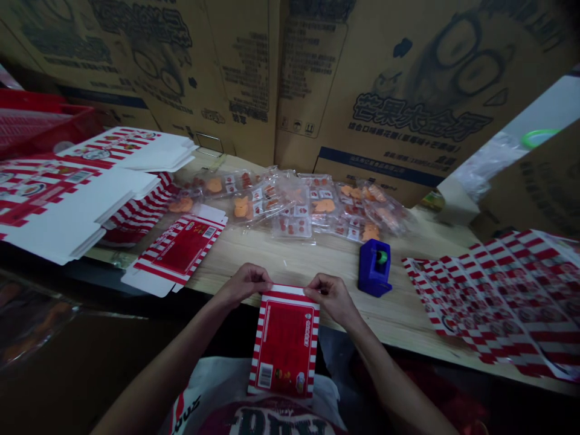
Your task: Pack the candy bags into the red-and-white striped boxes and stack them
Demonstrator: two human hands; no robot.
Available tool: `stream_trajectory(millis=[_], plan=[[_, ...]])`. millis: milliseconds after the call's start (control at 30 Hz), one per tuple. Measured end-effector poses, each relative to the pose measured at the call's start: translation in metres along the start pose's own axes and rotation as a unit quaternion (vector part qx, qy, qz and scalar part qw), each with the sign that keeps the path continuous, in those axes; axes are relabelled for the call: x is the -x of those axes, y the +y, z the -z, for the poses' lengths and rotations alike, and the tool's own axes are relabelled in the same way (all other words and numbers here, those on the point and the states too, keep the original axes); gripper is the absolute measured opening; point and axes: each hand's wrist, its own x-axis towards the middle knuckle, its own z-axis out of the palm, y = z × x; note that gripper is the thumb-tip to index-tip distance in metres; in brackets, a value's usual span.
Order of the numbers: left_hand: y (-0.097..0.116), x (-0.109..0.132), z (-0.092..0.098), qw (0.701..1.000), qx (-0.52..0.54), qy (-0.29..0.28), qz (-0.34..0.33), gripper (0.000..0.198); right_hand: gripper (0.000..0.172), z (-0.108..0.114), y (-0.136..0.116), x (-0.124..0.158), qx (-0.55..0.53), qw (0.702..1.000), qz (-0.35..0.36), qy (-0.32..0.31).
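A red-and-white striped carton (284, 341) stands on end between my lap and the wooden table's front edge (317, 266). My left hand (244, 283) pinches its top left corner with closed fingers. My right hand (330, 296) grips the top right corner the same way. A blue tape dispenser (374, 267) sits on the table just right of my right hand. A flat, unfolded carton (179, 249) lies on the table to the left.
Clear packets of orange snacks (299, 205) are spread across the table's middle. Stacks of flat cartons (77, 199) lie at the left, printed striped sheets (502, 296) at the right. Large cardboard boxes (385, 90) wall the back. A red crate (40, 124) stands far left.
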Motion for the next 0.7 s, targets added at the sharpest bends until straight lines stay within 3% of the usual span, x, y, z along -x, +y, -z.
stream_trajectory(millis=[233, 400, 567, 633, 700], plan=[[-0.009, 0.011, -0.006, 0.995, -0.081, 0.002, -0.057, 0.023, 0.019, -0.009, 0.003, 0.018, -0.011, 0.998, 0.057, 0.023], [-0.022, 0.017, -0.026, 0.955, -0.238, 0.075, -0.162, 0.017, 0.018, -0.019, 0.014, 0.032, 0.032, 0.991, 0.097, 0.088], [-0.031, 0.017, -0.035, 0.948, -0.226, 0.117, -0.190, 0.020, 0.010, -0.016, 0.024, 0.039, -0.029, 0.992, 0.064, 0.108], [-0.033, 0.015, -0.034, 0.956, -0.197, 0.122, -0.180, 0.017, 0.014, 0.003, 0.030, 0.037, -0.029, 0.983, 0.068, 0.167], [-0.037, 0.012, -0.032, 0.962, -0.176, 0.112, -0.176, 0.017, 0.018, 0.034, 0.039, 0.034, 0.005, 0.947, 0.085, 0.310]])
